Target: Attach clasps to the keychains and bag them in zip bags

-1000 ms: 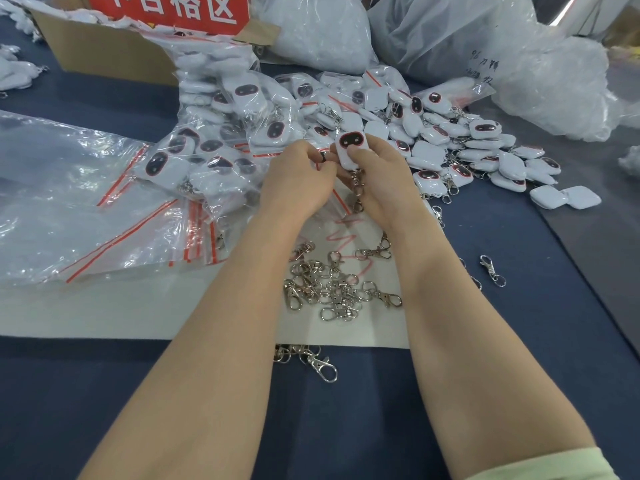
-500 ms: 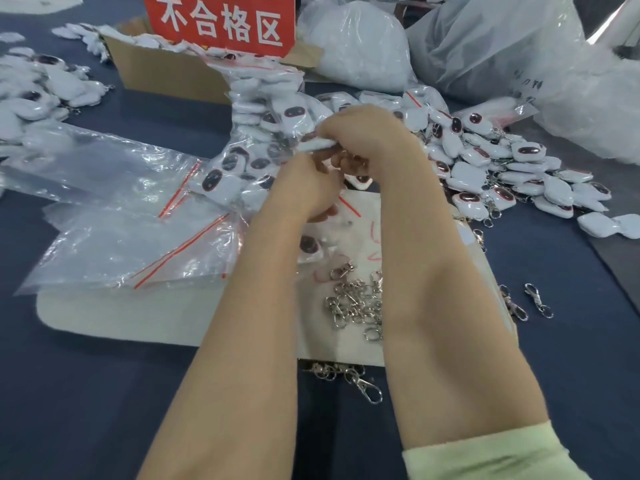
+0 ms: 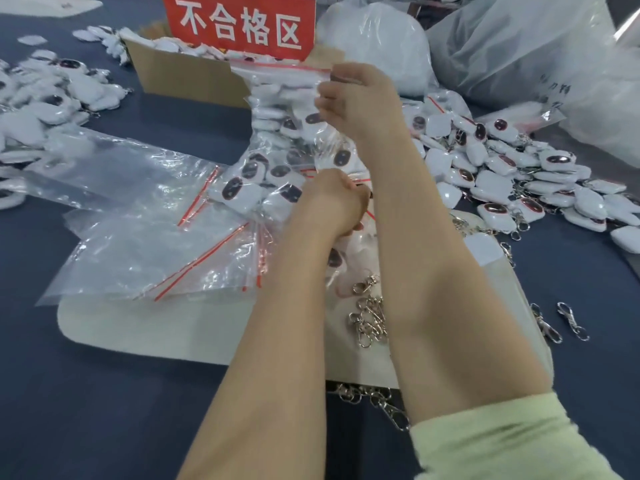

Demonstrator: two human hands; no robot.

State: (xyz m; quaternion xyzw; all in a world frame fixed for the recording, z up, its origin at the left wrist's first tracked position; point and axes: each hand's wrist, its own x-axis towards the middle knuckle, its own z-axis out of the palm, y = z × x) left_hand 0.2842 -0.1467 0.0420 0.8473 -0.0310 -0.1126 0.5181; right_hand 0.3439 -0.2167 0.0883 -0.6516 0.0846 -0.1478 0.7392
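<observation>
My right hand (image 3: pixel 358 103) is raised and pinches clear plastic beside the red zip strip of a tall zip bag (image 3: pixel 277 98) stuffed with bagged keychains. Lower down, my left hand (image 3: pixel 330 202) is curled round clear plastic with a red strip. A white keychain with a dark oval (image 3: pixel 341 159) hangs in plastic between the two hands. Loose metal clasps (image 3: pixel 369 317) lie in a heap on the white mat (image 3: pixel 156 327), partly behind my right forearm. Unbagged white keychains (image 3: pixel 502 168) are piled to the right.
Empty zip bags (image 3: pixel 156 237) are spread to the left. A cardboard box (image 3: pixel 180 74) with a red sign (image 3: pixel 239 26) stands behind. More keychains (image 3: pixel 41 109) lie far left, big plastic sacks (image 3: pixel 519 46) at back right, stray clasps (image 3: pixel 571 320) on the blue cloth.
Both hands held one keychain with its clasp low over the mat. My right hand has since risen to the top of the stuffed bag, and my left hand stays below, gripping plastic.
</observation>
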